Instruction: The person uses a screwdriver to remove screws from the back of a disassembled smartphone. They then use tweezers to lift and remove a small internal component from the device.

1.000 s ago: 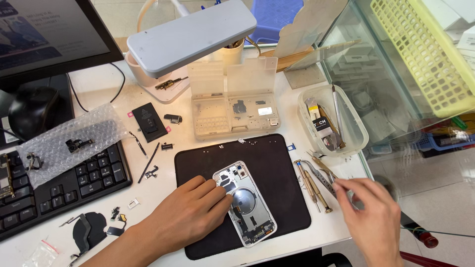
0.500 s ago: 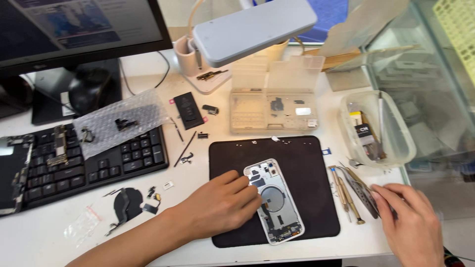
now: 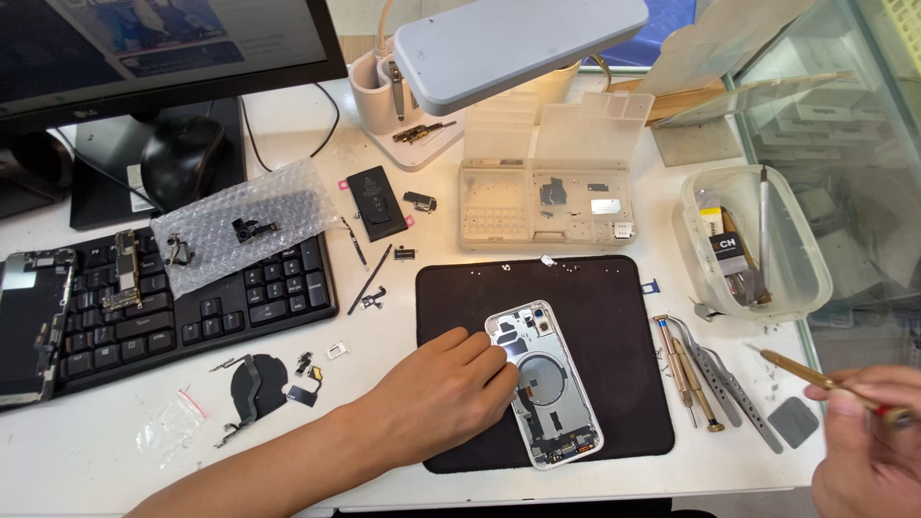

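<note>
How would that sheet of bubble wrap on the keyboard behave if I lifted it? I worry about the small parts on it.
The bubble wrap looks thin and floppy, so it would probably sag. The small parts lie loose on top and could slide off.

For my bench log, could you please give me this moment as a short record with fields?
left hand: left hand rests on the open phone housing
right hand: right hand holds a brass-coloured screwdriver
work surface: black mat on a white table
nearby tools: tweezers right of the mat
parts storage: clear parts box behind the mat
</note>
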